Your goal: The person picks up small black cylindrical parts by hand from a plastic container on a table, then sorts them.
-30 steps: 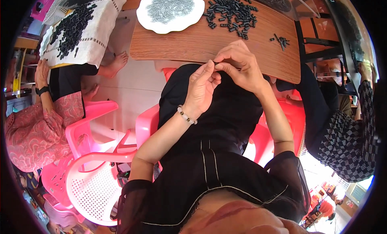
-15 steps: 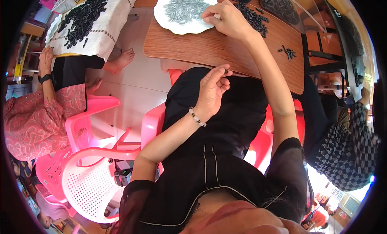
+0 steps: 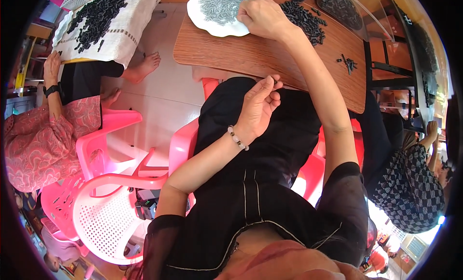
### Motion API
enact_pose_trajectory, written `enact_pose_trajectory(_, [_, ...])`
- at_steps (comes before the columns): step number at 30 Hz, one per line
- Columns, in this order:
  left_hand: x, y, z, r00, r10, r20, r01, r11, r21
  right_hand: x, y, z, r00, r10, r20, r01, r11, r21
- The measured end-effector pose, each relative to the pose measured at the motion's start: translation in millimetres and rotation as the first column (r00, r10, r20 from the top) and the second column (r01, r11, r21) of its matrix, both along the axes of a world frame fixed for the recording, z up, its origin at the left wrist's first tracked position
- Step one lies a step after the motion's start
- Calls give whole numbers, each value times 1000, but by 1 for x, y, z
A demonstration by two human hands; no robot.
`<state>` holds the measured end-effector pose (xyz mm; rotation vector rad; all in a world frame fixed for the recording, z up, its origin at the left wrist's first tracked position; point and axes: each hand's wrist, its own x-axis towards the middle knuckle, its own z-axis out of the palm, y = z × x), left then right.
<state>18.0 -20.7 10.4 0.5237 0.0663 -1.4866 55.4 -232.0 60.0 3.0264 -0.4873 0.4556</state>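
Observation:
My left hand (image 3: 259,107) is held above my lap, just off the near edge of the table. Its thumb and forefinger are pinched on a small black piece, mostly hidden by the fingertips. My right hand (image 3: 263,16) reaches over the right rim of a white scalloped plate (image 3: 207,27). The fingers of that hand are curled together, and whatever they hold is out of sight. On the plate lies a heap of small, thin, clear-grey pieces (image 3: 219,8). Beside my right wrist, a pile of short black pieces (image 3: 308,25) is spread on the wooden table (image 3: 231,50).
A smaller group of black pieces (image 3: 347,64) lies near the table's right edge, with a clear bag of dark pieces (image 3: 340,9) behind. At left, a person's hand (image 3: 52,67) rests by a cloth-covered table (image 3: 118,43) with more black pieces. Pink chairs (image 3: 108,183) stand at my left.
My right hand has shifted slightly left and its fingers have curled in over the plate. My left hand has risen a little to the right, still pinching.

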Motion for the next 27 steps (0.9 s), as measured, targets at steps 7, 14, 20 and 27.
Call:
enact_pose_trajectory(7, [0, -1, -4, 982, -3, -187, -21, 992, -125, -52, 30, 34, 922, -54, 382, -115, 907, 405])
enact_pose_trajectory(14, [-2, 1, -5, 981, -28, -191, -9, 982, -190, -132, 102, 35, 893, -299, 335, -136, 531, 836])
enact_pose_trajectory(20, [-7, 2, 2, 985, -76, -157, 61, 993, -98, -158, 125, 36, 898, -197, 393, -125, 743, 658])
enact_pose_trajectory(27, [-12, 2, -5, 980, -139, -141, 124, 986, -116, -163, 124, 31, 919, -195, 342, -40, 818, 574])
